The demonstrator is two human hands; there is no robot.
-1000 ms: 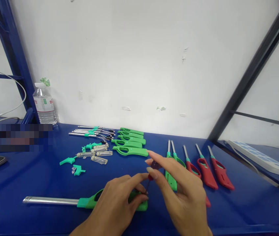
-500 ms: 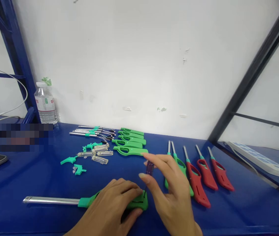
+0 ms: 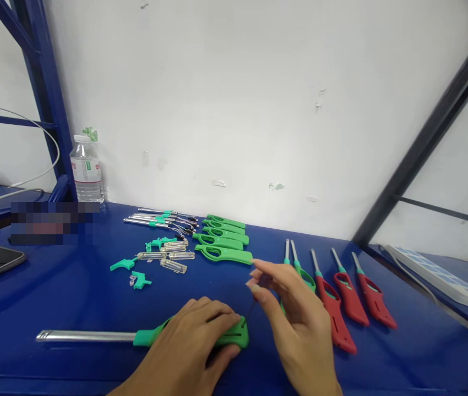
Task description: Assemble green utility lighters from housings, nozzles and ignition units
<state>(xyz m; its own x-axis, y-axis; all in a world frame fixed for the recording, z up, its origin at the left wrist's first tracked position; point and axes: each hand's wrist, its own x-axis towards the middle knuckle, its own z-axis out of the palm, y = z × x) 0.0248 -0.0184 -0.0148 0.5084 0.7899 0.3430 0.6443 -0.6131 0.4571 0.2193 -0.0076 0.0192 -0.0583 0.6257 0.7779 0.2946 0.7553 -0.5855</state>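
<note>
Left hand (image 3: 199,341) covers green lighter (image 3: 147,335) handle; screwdriver (image 3: 254,300) barely discernible.

Bright, even light; soft shadows; edges bowed, perhaps by the lens; slight blur.

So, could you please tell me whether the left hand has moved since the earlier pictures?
Yes: the left hand shifted left along the green lighter, covering its handle.

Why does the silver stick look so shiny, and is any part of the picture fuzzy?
Head view: the metal tube of the green lighter under the left hand catches the even room light as a pale streak; soft shadows sit under both hands; a pixelated patch blurs one spot on the blue table; the right hand looks slightly soft.
</note>
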